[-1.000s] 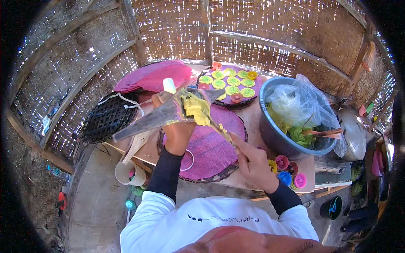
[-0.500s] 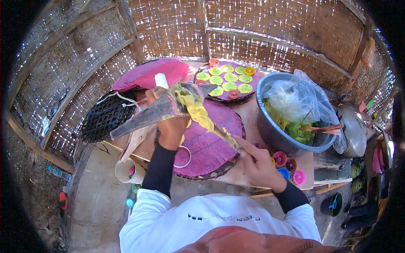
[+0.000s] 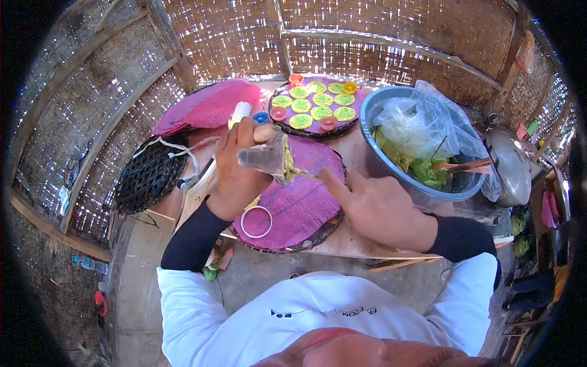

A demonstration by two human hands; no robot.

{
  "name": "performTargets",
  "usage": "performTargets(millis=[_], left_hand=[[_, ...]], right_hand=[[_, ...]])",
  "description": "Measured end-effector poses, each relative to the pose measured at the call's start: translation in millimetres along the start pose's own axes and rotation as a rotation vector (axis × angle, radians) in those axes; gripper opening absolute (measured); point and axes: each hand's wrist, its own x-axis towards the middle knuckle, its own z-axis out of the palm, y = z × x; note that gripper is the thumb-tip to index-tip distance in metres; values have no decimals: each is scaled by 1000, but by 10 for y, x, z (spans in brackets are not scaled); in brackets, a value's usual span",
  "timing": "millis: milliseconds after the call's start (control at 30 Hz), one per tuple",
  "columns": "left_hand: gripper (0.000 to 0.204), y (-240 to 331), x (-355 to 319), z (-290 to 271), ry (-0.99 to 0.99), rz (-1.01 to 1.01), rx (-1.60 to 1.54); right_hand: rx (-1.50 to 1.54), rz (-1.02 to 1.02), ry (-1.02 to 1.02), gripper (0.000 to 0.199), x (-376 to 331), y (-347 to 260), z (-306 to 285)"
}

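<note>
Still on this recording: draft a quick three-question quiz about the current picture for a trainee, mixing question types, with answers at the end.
1. Which of the person's hands grips the grey tool that has yellow paste on it?
2. True or false: a clear plastic bag lies partly inside the blue tub.
3. What colour is the sheet under the yellow-green discs?
A. white
B. purple-pink
C. black

Key: 1. The left hand. 2. True. 3. B.

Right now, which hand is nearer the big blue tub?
Right. The right hand is just short of the tub, on its near-left side; the left hand is well off to its left.
</note>
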Motion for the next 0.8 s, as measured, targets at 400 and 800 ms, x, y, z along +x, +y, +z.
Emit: performTargets(millis=[400,800], left_hand=[[50,89,-84,324,288,-426,-618],[38,-573,-273,147,375,-416,-258]], right_hand=[[794,355,499,31,-149,-18,631],[390,612,111,22,-931,851,21]])
